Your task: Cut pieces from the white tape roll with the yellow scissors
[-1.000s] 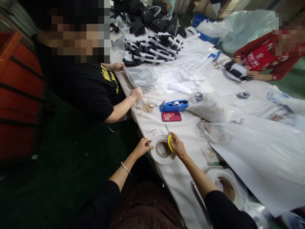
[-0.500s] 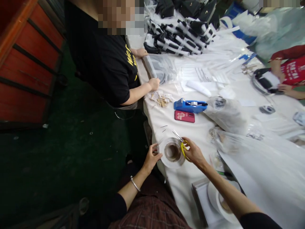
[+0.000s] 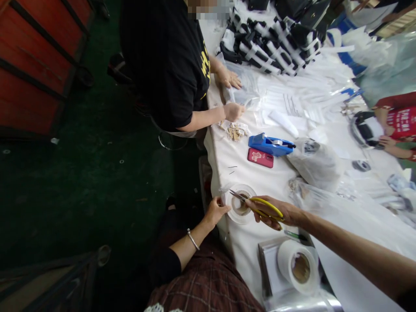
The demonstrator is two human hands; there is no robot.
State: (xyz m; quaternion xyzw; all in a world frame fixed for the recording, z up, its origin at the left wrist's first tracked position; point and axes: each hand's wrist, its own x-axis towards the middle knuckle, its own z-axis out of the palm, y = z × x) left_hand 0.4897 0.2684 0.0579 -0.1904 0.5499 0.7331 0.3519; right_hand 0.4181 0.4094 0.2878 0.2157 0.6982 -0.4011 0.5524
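In our right hand we grip the yellow-handled scissors, fingers curled round the handles; whether any finger passes through a loop we cannot tell. The blades point towards our left hand, over the brown core of the white roll, a hold that probably has them ready without setting them down. The roll lies flat on the cloth-covered table close to its edge, within easy reach of us, and our left thumb and fingers close on its near-left rim, likely to steady it or keep hold of its loose end. Just beyond are two thin dark strips, then a red phone beside the blue tape dispenser, both near enough to reach but out of the way of our hands. A second roll sits tilted by our right forearm, perhaps as a spare. As for writing, the phone's back carries a pale figure, but we make out no brand. The black shirt across from our left has yellow lettering, too turned away to read, and the red garment at far right bears white characters too small for us to make out.
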